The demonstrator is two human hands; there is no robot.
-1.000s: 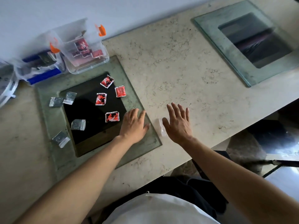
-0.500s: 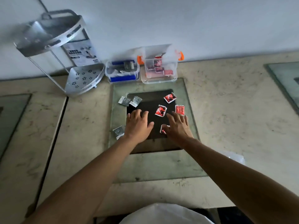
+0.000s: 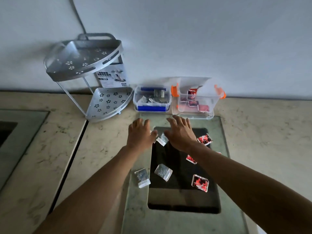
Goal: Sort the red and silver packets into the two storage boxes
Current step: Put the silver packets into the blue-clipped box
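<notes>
Red and silver packets lie on a dark glass panel [image 3: 222, 132]. My left hand [image 3: 140, 134] and my right hand [image 3: 180, 132] reach flat over its far end with fingers straight, holding nothing. A silver packet [image 3: 162, 139] shows between them. Two more silver packets [image 3: 163, 172] [image 3: 142, 177] lie nearer me. Red packets lie at the right [image 3: 204, 139], under my right forearm [image 3: 191, 159], and near the front [image 3: 200, 182]. The blue-latched box [image 3: 152, 100] holds silver packets; the orange-latched box [image 3: 195, 102] holds red ones. Both stand open at the wall.
A two-tier grey metal corner rack [image 3: 87, 73] stands left of the boxes against the wall, with a printed card [image 3: 112, 77] behind it. A second glass panel [image 3: 20, 125] is set in the stone counter at far left.
The view has tilted up toward the wall. Both hands moved forward from the packets in the panel's middle to its far end, close to the boxes.
</notes>
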